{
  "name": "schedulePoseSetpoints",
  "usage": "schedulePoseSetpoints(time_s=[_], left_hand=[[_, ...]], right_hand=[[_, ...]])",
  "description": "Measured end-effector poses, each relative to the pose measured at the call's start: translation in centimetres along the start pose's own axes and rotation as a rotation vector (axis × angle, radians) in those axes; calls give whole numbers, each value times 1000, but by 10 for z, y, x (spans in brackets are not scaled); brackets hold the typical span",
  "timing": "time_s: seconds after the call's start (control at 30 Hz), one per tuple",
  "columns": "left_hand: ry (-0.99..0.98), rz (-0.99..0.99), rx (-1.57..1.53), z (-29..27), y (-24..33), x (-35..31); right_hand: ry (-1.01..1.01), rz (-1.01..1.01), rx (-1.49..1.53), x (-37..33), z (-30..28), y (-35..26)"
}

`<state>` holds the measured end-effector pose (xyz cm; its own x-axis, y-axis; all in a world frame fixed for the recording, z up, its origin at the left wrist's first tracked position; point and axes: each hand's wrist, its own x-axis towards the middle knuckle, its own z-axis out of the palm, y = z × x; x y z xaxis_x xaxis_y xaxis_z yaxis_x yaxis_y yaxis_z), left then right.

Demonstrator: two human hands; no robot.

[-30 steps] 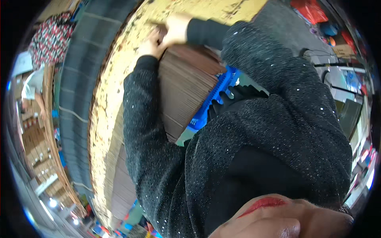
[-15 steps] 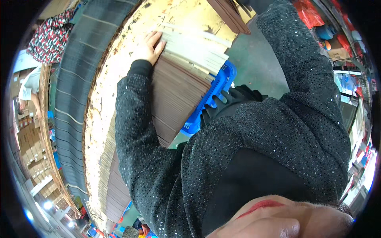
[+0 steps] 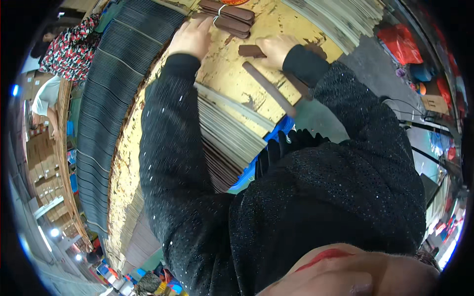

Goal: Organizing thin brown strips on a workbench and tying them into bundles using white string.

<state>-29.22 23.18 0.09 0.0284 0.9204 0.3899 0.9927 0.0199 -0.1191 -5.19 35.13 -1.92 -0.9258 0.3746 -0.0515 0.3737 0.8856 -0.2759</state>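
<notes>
My right hand is closed round brown slats, whose ends stick out to its left. My left hand lies at the table's far left edge, fingers stretched toward a bundle of brown slats; whether it touches the bundle I cannot make out. White bands go round the stacked bundles there. A single brown slat, somewhat blurred, lies slantwise below my right hand. More brown slats show partly under my right wrist. Rows of pale slats and brown slats lie beside my left forearm.
The worn yellow table has a blue basket at its near edge. Pale slats lie at the far right, and dark slats run along the left. Two people stand beyond them. A red bag is at right.
My left hand has moved from the pale slats to the table's far edge. My right hand has come into view over the table, holding brown slats. The view has shifted.
</notes>
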Motion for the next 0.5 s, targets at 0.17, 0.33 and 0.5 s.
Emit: schedulePoseSetpoints(time_s=[0.17,0.33,0.5], left_hand=[[-220,3,288,39,-2,73],[-528,68,332,34,10,112],[-609,95,210,24,-6,111]], right_hand=[[-29,-65,107,0,-1,8],[-51,-83,151,0,4,20],[-115,-104,213,2,0,20]])
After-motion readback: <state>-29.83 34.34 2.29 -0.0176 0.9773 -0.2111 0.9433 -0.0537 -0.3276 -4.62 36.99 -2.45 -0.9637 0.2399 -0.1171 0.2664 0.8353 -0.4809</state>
